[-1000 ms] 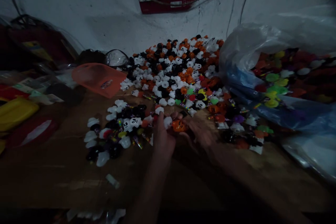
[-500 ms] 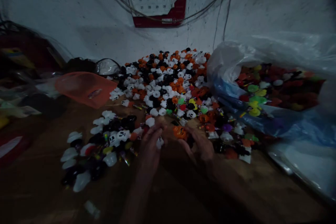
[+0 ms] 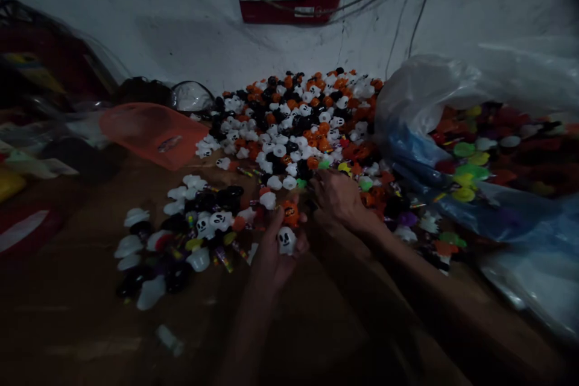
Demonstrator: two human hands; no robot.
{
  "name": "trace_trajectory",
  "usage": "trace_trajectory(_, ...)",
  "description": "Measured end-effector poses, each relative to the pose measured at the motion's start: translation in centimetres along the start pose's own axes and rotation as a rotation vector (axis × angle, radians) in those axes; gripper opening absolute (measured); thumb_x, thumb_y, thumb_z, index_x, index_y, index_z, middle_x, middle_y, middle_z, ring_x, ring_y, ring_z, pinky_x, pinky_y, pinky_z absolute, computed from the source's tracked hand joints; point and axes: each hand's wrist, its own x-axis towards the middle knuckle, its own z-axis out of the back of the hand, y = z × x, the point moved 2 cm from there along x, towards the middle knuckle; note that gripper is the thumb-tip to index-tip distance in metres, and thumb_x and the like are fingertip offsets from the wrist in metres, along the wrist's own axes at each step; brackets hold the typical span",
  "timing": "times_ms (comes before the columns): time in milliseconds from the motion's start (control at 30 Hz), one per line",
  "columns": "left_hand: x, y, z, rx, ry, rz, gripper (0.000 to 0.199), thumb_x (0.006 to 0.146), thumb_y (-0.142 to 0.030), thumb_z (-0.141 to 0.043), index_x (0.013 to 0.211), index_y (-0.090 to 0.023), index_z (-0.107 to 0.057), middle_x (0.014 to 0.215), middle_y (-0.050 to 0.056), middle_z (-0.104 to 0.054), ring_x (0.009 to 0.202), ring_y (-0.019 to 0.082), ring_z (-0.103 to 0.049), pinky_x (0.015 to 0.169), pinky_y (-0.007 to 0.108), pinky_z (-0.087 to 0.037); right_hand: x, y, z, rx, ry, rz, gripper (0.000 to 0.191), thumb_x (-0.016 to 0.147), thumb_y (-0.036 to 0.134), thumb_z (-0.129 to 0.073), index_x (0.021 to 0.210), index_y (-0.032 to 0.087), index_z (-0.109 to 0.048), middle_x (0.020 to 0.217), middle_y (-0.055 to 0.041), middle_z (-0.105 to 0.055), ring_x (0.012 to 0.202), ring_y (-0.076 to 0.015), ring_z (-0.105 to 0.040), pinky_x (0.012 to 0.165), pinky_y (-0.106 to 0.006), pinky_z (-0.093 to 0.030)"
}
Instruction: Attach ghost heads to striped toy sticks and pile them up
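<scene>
In my left hand (image 3: 275, 250) are a white ghost-faced piece (image 3: 286, 240) and an orange pumpkin piece (image 3: 291, 213), with the fingers curled round them. My right hand (image 3: 337, 196) reaches to the near edge of a big pile (image 3: 280, 126) of small white, black and orange pieces. Its fingers are bent down and pressed together; whatever is between them is hidden. Left of my left hand lies a smaller group of white and black pieces (image 3: 221, 221) with colourful wrapped sticks.
A clear plastic bag (image 3: 407, 102) of colourful pieces stands at the right. At the left lie an orange bag (image 3: 154, 132) and a red object (image 3: 27, 229). Behind the pile, a calendar (image 3: 289, 12) hangs on the wall.
The orange pumpkin piece, earlier by my right hand, is now in my left hand with the white one. My right hand has moved forward to the pile. The view has tilted down slightly.
</scene>
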Motion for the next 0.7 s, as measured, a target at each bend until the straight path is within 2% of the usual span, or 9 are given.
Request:
trace_trajectory(67, -0.1, 0.1, 0.2, -0.023, 0.009, 0.015, 0.023, 0.087, -0.04, -0.052, 0.097, -0.019, -0.054, 0.08, 0.0, -0.057, 0.042, 0.004, -0.043, 0.041, 0.019, -0.032, 1.1, 0.5, -2.1, -0.036, 0.055, 0.009, 0.038, 0.091, 0.03, -0.036, 0.097, 0.006, -0.065, 0.08, -0.0137, -0.067, 0.064, -0.0183, -0.062, 0.059, -0.028, -0.048)
trace_trajectory(133, -0.1, 0.3, 0.4, -0.02, 0.011, 0.019, 0.022, 0.087, -0.04, -0.052, 0.092, -0.018, -0.053, 0.079, 0.0, -0.057, 0.042, 0.004, -0.043, 0.041, 0.019, -0.032, 1.6, 0.9, -3.8, -0.033, 0.074, 0.024, 0.036, 0.09, 0.025, -0.036, 0.095, 0.005, -0.065, 0.081, -0.0158, -0.066, 0.066, -0.0192, -0.062, 0.06, -0.029, -0.048)
trace_trajectory(233, -0.2, 0.4, 0.6, 0.064, -0.042, 0.026, 0.024, 0.086, -0.039, -0.054, 0.098, -0.018, -0.054, 0.08, 0.001, -0.058, 0.043, 0.006, -0.048, 0.04, 0.019, -0.034, 1.4, 1.1, -4.4, -0.03, 0.078, 0.08, 0.023, 0.087, 0.019, -0.043, 0.089, 0.012, -0.065, 0.089, -0.0161, -0.066, 0.081, -0.0246, -0.062, 0.067, -0.032, -0.047)
trace_trajectory(300, -0.3, 0.3, 0.6, 0.149, -0.098, 0.025, 0.031, 0.084, -0.041, -0.055, 0.104, -0.018, -0.053, 0.085, 0.003, -0.06, 0.047, 0.009, -0.053, 0.039, 0.019, -0.034, 0.8, 0.7, -3.2, -0.029, 0.054, 0.131, 0.022, 0.088, 0.023, -0.043, 0.091, 0.014, -0.063, 0.094, -0.0148, -0.065, 0.094, -0.0269, -0.058, 0.08, -0.037, -0.045)
trace_trajectory(367, -0.4, 0.2, 0.5, 0.224, -0.094, -0.007, 0.033, 0.084, -0.041, -0.056, 0.108, -0.019, -0.053, 0.09, 0.004, -0.059, 0.048, 0.009, -0.054, 0.039, 0.019, -0.034, -0.4, -0.2, -1.3, 0.041, 0.005, 0.17, 0.026, 0.091, 0.028, -0.04, 0.097, 0.014, -0.061, 0.098, -0.0134, -0.064, 0.099, -0.0257, -0.055, 0.089, -0.04, -0.042)
trace_trajectory(433, -0.6, 0.1, 0.2, 0.289, -0.018, -0.042, 0.031, 0.085, -0.038, -0.055, 0.11, -0.02, -0.053, 0.09, 0.002, -0.056, 0.047, 0.006, -0.05, 0.04, 0.019, -0.034, -2.1, -1.4, 0.8, 0.201, 0.001, 0.219, 0.027, 0.093, 0.029, -0.038, 0.101, 0.015, -0.06, 0.099, -0.0107, -0.063, 0.095, -0.0212, -0.057, 0.087, -0.034, -0.044)
trace_trajectory(533, -0.7, 0.4, 0.0, 0.423, 0.08, -0.071, 0.03, 0.087, -0.036, -0.052, 0.112, -0.019, -0.053, 0.086, 0.001, -0.052, 0.045, 0.005, -0.047, 0.04, 0.019, -0.034, -5.0, -3.1, 3.3, 0.409, 0.086, 0.305, 0.026, 0.094, 0.031, -0.04, 0.103, 0.019, -0.061, 0.099, -0.0061, -0.064, 0.089, -0.0161, -0.06, 0.076, -0.026, -0.046)
trace_trajectory(700, -0.5, 1.8, 0.1, 0.554, 0.133, -0.075, 0.023, 0.088, -0.036, -0.051, 0.103, -0.019, -0.049, 0.081, 0.0, -0.053, 0.041, 0.005, -0.045, 0.037, 0.018, -0.031, -7.1, -4.0, 5.1, 0.353, 0.073, 0.347, 0.024, 0.094, 0.029, -0.041, 0.105, 0.017, -0.06, 0.097, -0.0067, -0.064, 0.091, -0.0177, -0.059, 0.084, -0.032, -0.042)
